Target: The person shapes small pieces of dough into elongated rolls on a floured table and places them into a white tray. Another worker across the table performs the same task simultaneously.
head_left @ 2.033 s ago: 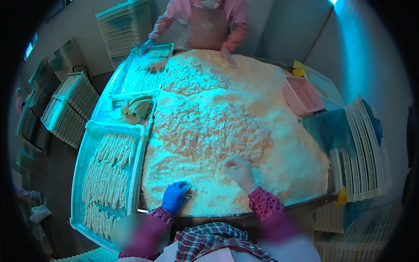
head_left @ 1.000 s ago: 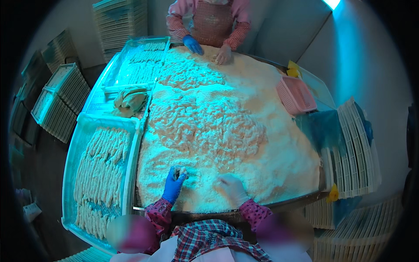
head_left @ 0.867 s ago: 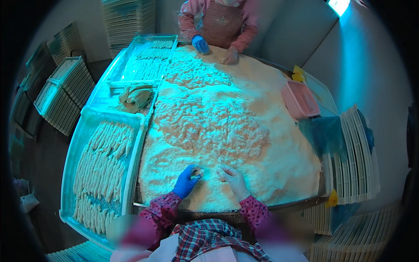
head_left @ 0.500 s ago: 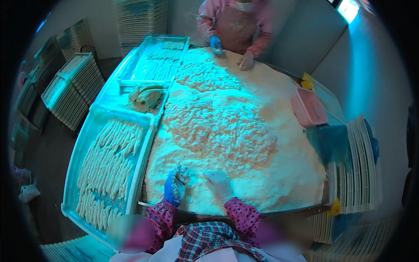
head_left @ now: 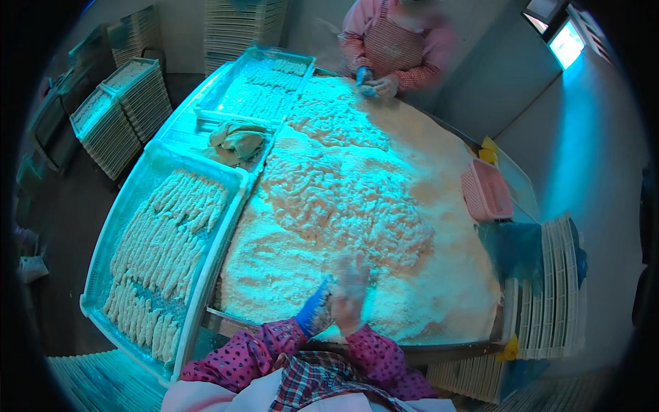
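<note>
My left hand [head_left: 316,309] wears a blue glove caked with pale crumbs. Against it is my right hand [head_left: 349,292], in a pale glove and smeared by motion, its fingers pointing away from me. Both are low over the near part of a wide bed of crumbs [head_left: 425,302]; whether anything lies between them I cannot make out. Beyond them a heap of crumb-coated strips [head_left: 343,189] lies loose on the crumbs. To my left, coated strips [head_left: 161,237] lie in rows in a white tray [head_left: 237,196].
Across the table a co-worker's two gloved hands [head_left: 376,85] are close together. A farther tray [head_left: 309,72] holds more strips, with a crumpled cloth-like thing [head_left: 237,141] nearer me. On the right are a pink basket [head_left: 489,192] and stacked trays [head_left: 552,295]. More stacked trays [head_left: 123,113] stand at left.
My hands, apart over the crumbs before, have come together. The left has shifted right and nearer to me. The co-worker's hands have also come together. The whole view has tilted slightly.
</note>
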The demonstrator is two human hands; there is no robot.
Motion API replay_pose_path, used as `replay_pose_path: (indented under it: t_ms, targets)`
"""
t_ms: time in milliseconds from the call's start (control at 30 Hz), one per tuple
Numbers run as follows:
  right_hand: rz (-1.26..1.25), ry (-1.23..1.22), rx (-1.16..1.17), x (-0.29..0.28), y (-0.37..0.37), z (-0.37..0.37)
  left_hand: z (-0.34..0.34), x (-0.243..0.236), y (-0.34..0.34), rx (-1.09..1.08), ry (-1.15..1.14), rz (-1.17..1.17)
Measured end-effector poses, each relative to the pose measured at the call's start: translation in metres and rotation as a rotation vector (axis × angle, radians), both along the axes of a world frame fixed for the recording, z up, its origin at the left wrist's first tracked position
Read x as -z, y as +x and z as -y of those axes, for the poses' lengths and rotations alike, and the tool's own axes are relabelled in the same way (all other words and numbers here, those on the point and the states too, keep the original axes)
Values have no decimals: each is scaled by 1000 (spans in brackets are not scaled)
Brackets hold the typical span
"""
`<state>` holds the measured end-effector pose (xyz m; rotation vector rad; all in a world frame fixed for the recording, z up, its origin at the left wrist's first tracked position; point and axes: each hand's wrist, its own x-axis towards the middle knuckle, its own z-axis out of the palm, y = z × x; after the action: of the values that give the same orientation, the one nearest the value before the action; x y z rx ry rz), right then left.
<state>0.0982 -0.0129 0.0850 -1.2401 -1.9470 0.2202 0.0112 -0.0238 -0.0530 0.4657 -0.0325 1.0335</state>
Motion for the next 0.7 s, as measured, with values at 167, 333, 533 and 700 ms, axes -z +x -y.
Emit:
replay_pose_path:
  t_ms: [167,333,533,700]
  targets:
    - [78,-68,16,11,16,-4,17,-83,48,-625,-246,294]
    - [-52,-18,-278,16,-6,23,14,-102,-5,-27,-423,-271]
    - [-116,-232,-262,24,-17,-5,15,-99,-13,-154,-627,-232]
    - [-524,-672,-624,29,-60,9,35,-10,-86,-648,-659,-261]
